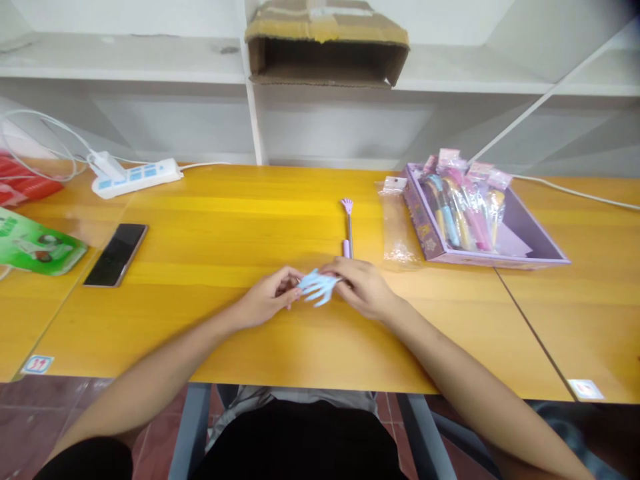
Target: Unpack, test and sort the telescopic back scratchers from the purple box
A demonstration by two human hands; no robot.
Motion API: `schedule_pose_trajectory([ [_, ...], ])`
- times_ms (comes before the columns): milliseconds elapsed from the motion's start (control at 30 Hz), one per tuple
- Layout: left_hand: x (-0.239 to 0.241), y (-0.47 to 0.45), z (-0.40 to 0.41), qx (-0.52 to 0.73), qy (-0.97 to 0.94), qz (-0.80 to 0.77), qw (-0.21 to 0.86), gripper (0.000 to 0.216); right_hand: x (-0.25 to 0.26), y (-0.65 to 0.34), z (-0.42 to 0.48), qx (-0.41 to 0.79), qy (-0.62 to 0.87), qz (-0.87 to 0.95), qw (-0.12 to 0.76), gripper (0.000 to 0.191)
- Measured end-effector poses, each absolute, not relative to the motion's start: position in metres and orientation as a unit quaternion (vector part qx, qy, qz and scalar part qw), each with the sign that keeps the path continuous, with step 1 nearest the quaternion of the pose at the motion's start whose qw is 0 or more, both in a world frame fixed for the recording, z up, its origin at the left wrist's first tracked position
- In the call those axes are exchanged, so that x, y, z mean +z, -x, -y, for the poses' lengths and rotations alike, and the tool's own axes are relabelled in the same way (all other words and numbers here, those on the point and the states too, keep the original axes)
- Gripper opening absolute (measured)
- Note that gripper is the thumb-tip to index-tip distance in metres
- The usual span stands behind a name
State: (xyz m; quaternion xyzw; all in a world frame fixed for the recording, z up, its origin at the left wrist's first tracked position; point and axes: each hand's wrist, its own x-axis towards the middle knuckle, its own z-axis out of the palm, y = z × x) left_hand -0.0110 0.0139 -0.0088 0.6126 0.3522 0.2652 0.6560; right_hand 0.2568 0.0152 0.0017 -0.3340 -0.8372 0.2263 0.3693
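Between my two hands, just above the table, is a light blue back scratcher head (319, 287) shaped like a small hand with spread fingers. My left hand (273, 293) pinches it at its left end, with the fingers curled behind. My right hand (363, 285) is closed at its right side, fingertips along the upper edge; what else lies under those fingers is hidden. Just beyond my right hand lies a purple hand-shaped back scratcher (348, 212) with a thin metal rod. A short purple tube (346, 249) sits beside that rod, its near end close to my right hand.
A purple box (545, 250) with several bagged back scratchers (463, 207) stands at right, a clear plastic bag (397, 227) beside it. At left are a phone (116, 255), a green packet (43, 243) and a power strip (140, 179). A cardboard box (325, 33) rests on the shelf.
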Motion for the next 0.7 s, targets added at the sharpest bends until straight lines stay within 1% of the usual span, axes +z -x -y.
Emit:
schedule_pose_trajectory([
  [133, -0.007, 0.01, -0.014, 0.276, -0.61, -0.372, 0.643, 0.035, -0.012, -0.268, -0.016, 0.222, 0.435, 0.604, 0.63, 0.037],
  [167, -0.008, 0.01, -0.015, 0.28, -0.609, -0.375, 0.64, 0.035, -0.013, -0.269, -0.017, 0.228, 0.453, 0.543, 0.669, 0.042],
  [200, -0.009, 0.01, -0.015, 0.284, -0.608, -0.376, 0.639, 0.036, -0.014, -0.269, -0.019, 0.248, 0.463, 0.499, 0.69, 0.047],
  [267, -0.011, 0.009, -0.016, 0.289, -0.605, -0.378, 0.638, 0.036, -0.013, -0.27, -0.02, 0.326, 0.457, 0.457, 0.689, 0.056],
  [333, -0.013, 0.009, -0.016, 0.291, -0.603, -0.382, 0.636, 0.036, -0.012, -0.27, -0.021, 0.418, 0.432, 0.442, 0.666, 0.058],
  [433, -0.013, 0.008, -0.015, 0.293, -0.601, -0.388, 0.635, 0.034, -0.012, -0.269, -0.019, 0.499, 0.406, 0.429, 0.634, 0.046],
  [533, -0.011, 0.008, -0.015, 0.305, -0.605, -0.382, 0.628, 0.031, -0.017, -0.267, -0.018, 0.516, 0.408, 0.428, 0.619, 0.036],
  [700, -0.009, 0.008, -0.017, 0.316, -0.618, -0.388, 0.606, 0.025, -0.02, -0.268, -0.019, 0.515, 0.402, 0.443, 0.614, 0.029],
])
